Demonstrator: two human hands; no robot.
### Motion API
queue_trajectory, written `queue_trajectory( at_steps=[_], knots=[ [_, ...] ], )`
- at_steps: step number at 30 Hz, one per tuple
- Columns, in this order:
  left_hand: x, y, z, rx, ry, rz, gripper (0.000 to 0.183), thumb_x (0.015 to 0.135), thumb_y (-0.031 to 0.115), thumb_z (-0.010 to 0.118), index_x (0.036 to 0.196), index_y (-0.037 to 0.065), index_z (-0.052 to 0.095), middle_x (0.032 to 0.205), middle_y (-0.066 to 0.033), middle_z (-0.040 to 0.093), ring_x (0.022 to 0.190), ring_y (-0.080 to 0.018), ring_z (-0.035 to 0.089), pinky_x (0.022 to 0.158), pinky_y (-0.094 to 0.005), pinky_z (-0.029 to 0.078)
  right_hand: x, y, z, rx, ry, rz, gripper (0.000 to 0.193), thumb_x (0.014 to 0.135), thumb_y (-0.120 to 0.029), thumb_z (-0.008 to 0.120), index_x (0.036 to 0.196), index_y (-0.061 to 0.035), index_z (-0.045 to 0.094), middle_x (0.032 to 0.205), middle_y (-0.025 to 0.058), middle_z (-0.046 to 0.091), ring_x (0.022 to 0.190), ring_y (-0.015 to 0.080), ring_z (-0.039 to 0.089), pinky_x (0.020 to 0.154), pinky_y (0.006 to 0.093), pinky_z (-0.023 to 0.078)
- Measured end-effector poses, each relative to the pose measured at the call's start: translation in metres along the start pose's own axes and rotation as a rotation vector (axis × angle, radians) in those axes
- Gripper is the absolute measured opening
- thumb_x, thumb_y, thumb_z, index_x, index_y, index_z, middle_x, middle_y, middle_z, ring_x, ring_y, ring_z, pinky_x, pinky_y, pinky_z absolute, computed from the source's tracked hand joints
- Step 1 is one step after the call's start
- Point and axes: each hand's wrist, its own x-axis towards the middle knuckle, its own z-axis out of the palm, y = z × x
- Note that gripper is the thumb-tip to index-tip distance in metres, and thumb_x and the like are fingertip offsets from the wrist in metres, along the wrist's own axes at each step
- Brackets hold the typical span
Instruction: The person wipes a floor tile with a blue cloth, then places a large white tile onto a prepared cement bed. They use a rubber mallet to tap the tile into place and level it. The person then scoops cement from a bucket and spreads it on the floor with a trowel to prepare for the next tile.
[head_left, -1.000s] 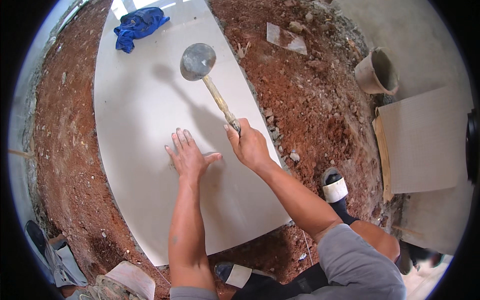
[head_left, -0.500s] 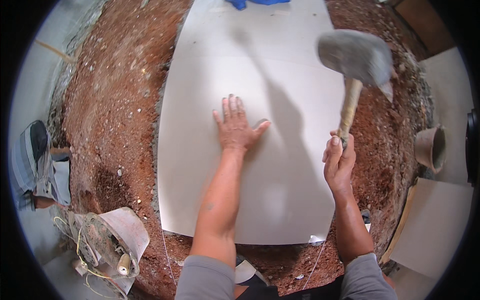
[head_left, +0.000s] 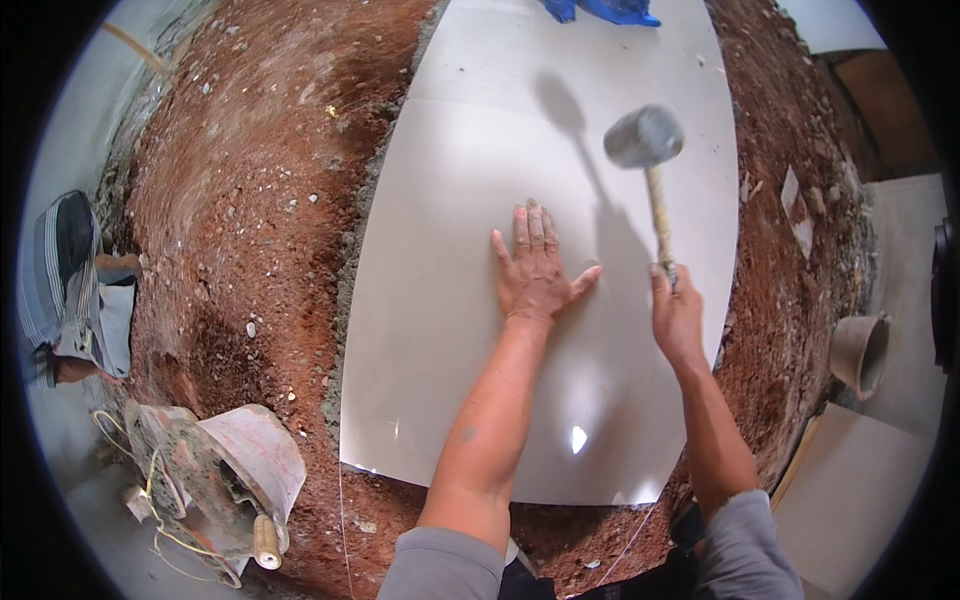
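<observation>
Red-brown earth (head_left: 230,230), crumbly and strewn with pale pebbles, spread wide to the left and in a narrower band to the right of one long off-white slab (head_left: 440,310). Laid flat down the middle of the scene, glossy enough to throw back bright spots of light toward the near end, and bordered along the left by a rough strip of grey mortar (head_left: 362,235). Beyond the earth at far left, a smooth grey surface (head_left: 75,150); at far right, one brown panel (head_left: 885,105). Two hands in all: left hand (head_left: 535,275) palm down on the slab, fingers and thumb spread apart; right hand (head_left: 680,315) just to the right, closed around the near end of the handle of one mallet (head_left: 645,140). Grey head raised over the right half of the slab, farther off than the left fingertips and a little blurred, with one shadow cast to its left. At the far end of the slab, one bunched blue cloth (head_left: 610,10). To the right, one flat broken fragment (head_left: 797,212), one bucket (head_left: 848,352) and, nearer, one pale board (head_left: 850,490). Near left, one mortar-caked container (head_left: 255,445) with one wooden handle (head_left: 266,545) jutting out and a yellow cord (head_left: 152,490) beside it. By the near corners, two thin strings (head_left: 344,525). At far left, one stick (head_left: 135,47).
</observation>
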Motion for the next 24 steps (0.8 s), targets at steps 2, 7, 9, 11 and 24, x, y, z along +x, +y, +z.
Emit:
queue_trajectory(
  at_steps=[2,7,9,11,24],
  knots=[
    [-0.001,0.000,0.000,-0.021,-0.018,-0.014,0.107,0.081,0.081,0.028,0.150,0.002,0.009,0.159,-0.0112,0.006,0.147,-0.0251,-0.003,0.115,-0.0544,-0.002,0.007,-0.008,0.002,0.091,0.126,0.084,0.028,0.099,-0.026,0.048,0.092,0.0007,0.052,0.058,0.0105,0.053,0.051,0.0177,0.052,0.049,0.0342,0.041],
    [-0.001,0.001,-0.005,-0.046,-0.041,-0.013,0.106,0.082,0.079,0.030,0.150,0.001,0.007,0.158,-0.0123,0.005,0.146,-0.0256,-0.005,0.115,-0.0539,-0.004,0.030,-0.027,0.018,0.087,0.043,-0.079,0.026,0.098,-0.025,0.052,0.090,0.0002,0.050,0.060,0.0163,0.056,0.053,0.0265,0.056,0.049,0.0370,0.042],
    [-0.001,0.001,-0.007,-0.044,-0.065,-0.014,0.106,0.082,0.078,0.031,0.150,0.001,0.007,0.158,-0.0123,0.005,0.146,-0.0256,-0.006,0.115,-0.0538,-0.004,0.036,-0.031,0.022,-0.076,-0.024,-0.047,0.025,0.097,-0.024,0.054,0.090,0.0001,0.050,0.061,0.0175,0.056,0.053,0.0292,0.057,0.049,0.0383,0.042],
    [-0.002,0.001,-0.009,-0.038,-0.059,-0.018,0.106,0.082,0.077,0.032,0.150,0.001,0.007,0.158,-0.0123,0.005,0.146,-0.0256,-0.006,0.115,-0.0536,-0.004,0.038,-0.035,0.024,0.024,-0.038,-0.012,0.029,0.097,-0.028,0.052,0.091,0.0003,0.052,0.062,0.0179,0.058,0.055,0.0326,0.058,0.053,0.0419,0.044],
    [-0.003,-0.001,0.000,-0.061,0.052,-0.009,0.103,0.082,0.076,0.033,0.150,0.001,0.014,0.158,-0.0122,0.010,0.147,-0.0262,0.000,0.114,-0.0559,0.000,-0.004,0.003,0.024,0.089,-0.062,0.029,0.032,0.096,-0.029,0.053,0.091,0.0022,0.056,0.064,0.0174,0.059,0.057,0.0312,0.059,0.055,0.0404,0.045]
  ],
)
